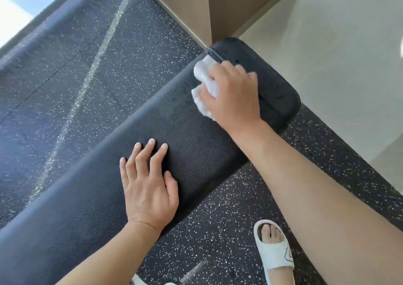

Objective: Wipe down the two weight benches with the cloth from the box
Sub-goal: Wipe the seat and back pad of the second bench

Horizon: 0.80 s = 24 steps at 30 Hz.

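Nearest to us, at the bottom edge, our foot in a white slide sandal point(275, 254) stands on the black speckled rubber floor point(218, 230), just beside the bench. A little further out, our left hand point(148, 186) lies flat on the black padded surface of the weight bench point(91, 202), fingers straight and slightly spread, holding nothing, the palm pressing on the textured cover near its right edge. Our right forearm reaches across above the floor to the far end of the same pad. There our right hand point(231, 95) grips the white cloth point(205, 88), fingers curled over it and pressing it down on the bench; bunched folds of the cloth stick out to the left of the knuckles. The cloth sits near the rounded far end of the pad, close to its left edge. Beyond the bench end, a tan wall corner point(196, 10) meets the dark floor, with pale tiled flooring point(338, 34) to its right.
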Tool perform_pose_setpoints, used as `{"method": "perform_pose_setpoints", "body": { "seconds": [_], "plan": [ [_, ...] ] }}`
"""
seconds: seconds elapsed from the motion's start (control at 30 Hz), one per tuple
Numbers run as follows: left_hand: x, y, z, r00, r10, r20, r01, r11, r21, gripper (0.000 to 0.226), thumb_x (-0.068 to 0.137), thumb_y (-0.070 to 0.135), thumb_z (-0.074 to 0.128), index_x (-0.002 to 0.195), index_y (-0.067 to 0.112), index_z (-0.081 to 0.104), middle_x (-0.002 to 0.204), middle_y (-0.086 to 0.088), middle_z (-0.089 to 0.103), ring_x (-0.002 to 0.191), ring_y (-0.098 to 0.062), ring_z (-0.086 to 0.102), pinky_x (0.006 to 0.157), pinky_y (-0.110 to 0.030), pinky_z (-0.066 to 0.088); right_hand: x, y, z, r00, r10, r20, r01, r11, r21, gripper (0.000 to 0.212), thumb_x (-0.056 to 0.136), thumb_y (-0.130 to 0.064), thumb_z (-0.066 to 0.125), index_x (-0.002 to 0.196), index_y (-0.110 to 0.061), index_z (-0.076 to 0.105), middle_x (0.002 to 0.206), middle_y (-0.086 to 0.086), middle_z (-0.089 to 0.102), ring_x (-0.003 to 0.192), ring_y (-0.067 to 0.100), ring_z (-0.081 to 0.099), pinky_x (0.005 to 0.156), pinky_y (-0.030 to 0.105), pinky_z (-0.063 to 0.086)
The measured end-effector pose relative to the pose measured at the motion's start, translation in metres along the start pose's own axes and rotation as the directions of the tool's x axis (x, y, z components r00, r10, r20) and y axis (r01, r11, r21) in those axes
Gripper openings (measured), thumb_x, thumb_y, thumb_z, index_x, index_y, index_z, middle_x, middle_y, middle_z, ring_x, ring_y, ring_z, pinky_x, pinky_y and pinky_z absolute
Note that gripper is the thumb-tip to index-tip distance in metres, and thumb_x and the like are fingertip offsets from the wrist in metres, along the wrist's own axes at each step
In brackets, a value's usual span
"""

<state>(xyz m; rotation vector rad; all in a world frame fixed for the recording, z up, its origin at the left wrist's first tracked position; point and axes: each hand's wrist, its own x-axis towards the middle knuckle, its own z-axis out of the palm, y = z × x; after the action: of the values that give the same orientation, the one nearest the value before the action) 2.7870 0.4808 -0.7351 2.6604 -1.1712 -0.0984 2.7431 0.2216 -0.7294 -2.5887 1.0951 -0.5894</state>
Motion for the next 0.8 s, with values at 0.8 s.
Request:
{"method": "perform_pose_setpoints", "body": {
  "seconds": [0.8],
  "plan": [
    [0.000,-0.009,0.004,0.998,0.034,0.048,-0.037,0.997,0.070,0.062,0.090,0.033,0.045,0.151,0.025,0.046,0.163,-0.003,0.038,0.156,-0.035,0.028,0.128,-0.063,0.014,0.085,-0.058,0.048,0.989,-0.036,0.143,0.050,0.994,-0.093,0.025,0.090,-0.038,0.054,0.106,-0.021,0.064,0.108,0.000,0.069,0.101,0.028,0.062,0.081,0.040,0.033]
  ]
}}
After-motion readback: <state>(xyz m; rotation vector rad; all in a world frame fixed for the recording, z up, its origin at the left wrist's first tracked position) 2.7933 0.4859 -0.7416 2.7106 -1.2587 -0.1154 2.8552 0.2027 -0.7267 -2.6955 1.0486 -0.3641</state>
